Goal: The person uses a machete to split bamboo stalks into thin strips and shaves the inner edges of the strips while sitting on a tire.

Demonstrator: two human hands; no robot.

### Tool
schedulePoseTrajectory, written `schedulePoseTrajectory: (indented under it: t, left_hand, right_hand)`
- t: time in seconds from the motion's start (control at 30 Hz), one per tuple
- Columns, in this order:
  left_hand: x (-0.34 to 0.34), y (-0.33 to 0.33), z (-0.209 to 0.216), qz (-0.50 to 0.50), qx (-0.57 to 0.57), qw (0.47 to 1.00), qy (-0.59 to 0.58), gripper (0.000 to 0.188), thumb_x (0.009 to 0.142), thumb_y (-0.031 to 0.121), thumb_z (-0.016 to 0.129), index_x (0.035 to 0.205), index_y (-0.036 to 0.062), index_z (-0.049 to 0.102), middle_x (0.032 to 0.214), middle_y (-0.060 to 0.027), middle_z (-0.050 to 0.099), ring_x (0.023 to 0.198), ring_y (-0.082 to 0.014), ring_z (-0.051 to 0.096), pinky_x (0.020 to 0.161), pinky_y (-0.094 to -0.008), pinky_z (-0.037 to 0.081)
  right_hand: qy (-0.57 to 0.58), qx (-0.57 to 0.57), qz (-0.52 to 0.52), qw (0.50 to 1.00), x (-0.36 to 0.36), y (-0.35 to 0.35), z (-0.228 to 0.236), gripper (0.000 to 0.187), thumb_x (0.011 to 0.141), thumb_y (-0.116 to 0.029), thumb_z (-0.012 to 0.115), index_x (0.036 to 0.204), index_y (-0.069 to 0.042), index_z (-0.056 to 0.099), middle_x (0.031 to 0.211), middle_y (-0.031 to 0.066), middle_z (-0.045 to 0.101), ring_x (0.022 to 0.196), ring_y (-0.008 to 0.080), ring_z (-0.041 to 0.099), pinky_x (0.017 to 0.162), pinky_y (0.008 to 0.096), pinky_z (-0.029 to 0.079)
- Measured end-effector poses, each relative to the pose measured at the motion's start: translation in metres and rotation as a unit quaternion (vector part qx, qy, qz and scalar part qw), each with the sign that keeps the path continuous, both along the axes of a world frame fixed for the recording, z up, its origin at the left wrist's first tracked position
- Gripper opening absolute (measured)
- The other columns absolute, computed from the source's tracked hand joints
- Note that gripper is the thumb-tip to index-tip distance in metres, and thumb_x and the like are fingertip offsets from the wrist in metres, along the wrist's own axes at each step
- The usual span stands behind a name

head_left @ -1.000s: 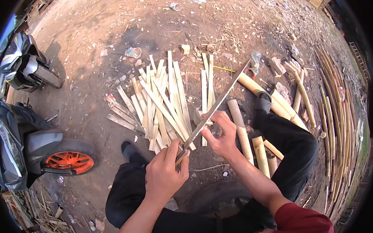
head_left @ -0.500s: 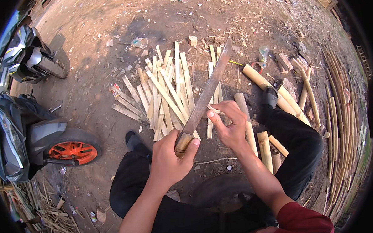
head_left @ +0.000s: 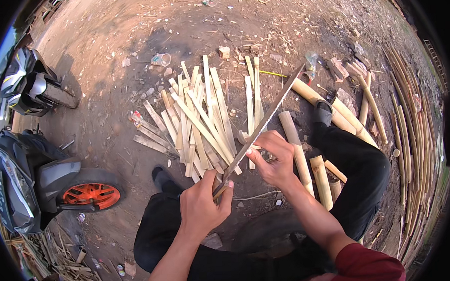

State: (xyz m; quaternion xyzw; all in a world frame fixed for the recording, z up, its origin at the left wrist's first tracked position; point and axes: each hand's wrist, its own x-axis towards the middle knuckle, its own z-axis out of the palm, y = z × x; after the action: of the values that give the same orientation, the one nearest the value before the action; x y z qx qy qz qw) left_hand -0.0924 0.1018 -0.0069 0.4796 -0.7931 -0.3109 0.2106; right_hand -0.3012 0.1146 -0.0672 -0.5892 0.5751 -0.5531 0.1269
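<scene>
Machete (head_left: pixel 262 123) aslant; in curled left grip (head_left: pixel 203 204)

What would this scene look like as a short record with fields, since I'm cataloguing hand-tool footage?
Left hand: closed around the handle of a long knife
Right hand: fingers at the blade; grip unclear
Knife: slanting away from the person, tip toward upper right
Ahead: loose pile of pale split strips on bare ground
Right side: short round bamboo lengths; farther out, long thin poles
Left side: two motorbikes, the nearer with an orange-rimmed wheel
</scene>
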Motion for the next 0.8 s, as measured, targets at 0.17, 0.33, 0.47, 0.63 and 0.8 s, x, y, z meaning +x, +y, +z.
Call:
schedulePoseTrajectory:
  t: [0.17,0.33,0.47,0.63,0.8]
  left_hand:
    - [-0.004,-0.001,0.005,-0.012,-0.020,1.000,-0.002,0.024,0.088,0.019,0.075,0.092,0.0027,0.059,0.059,-0.0096,0.059,0.051,-0.0319,0.064,0.049,-0.0413,0.049]
    - [-0.006,-0.007,0.014,-0.035,-0.017,0.999,-0.028,0.024,0.089,0.022,0.075,0.090,0.0033,0.060,0.058,-0.0085,0.060,0.050,-0.0315,0.064,0.049,-0.0415,0.050]
    - [-0.007,-0.006,0.012,-0.038,0.007,0.999,-0.031,0.031,0.091,0.030,0.076,0.088,0.0034,0.059,0.056,-0.0088,0.060,0.048,-0.0325,0.064,0.047,-0.0429,0.050]
    - [-0.008,-0.005,0.012,-0.042,0.016,0.998,-0.049,0.039,0.093,0.037,0.076,0.086,0.0030,0.059,0.054,-0.0088,0.059,0.048,-0.0330,0.065,0.046,-0.0433,0.050]
    - [-0.008,-0.001,0.010,-0.043,0.016,0.998,-0.051,0.038,0.093,0.036,0.076,0.086,0.0029,0.059,0.055,-0.0091,0.059,0.047,-0.0322,0.063,0.045,-0.0416,0.049]
  right_hand:
    - [-0.003,-0.002,0.002,1.000,-0.004,0.001,-0.001,0.018,0.080,-0.008,0.086,0.094,-0.001,0.078,0.087,0.0110,0.075,0.078,0.0248,0.068,0.073,0.0351,0.053]
    - [0.003,-0.016,0.015,1.000,-0.013,0.003,-0.011,0.020,0.075,-0.008,0.088,0.090,0.000,0.077,0.083,0.0114,0.073,0.077,0.0254,0.067,0.071,0.0354,0.053]
    - [-0.009,-0.014,0.019,1.000,-0.014,0.004,-0.012,0.023,0.073,-0.007,0.089,0.090,0.000,0.077,0.083,0.0113,0.073,0.077,0.0254,0.067,0.072,0.0353,0.053]
    - [-0.014,-0.008,0.025,1.000,-0.017,0.007,-0.011,0.023,0.073,-0.007,0.089,0.091,0.000,0.077,0.085,0.0108,0.074,0.077,0.0252,0.068,0.072,0.0353,0.053]
    - [-0.019,-0.019,0.033,0.999,-0.018,0.008,-0.011,0.024,0.073,-0.007,0.089,0.093,0.000,0.078,0.085,0.0105,0.074,0.076,0.0248,0.067,0.072,0.0353,0.053]
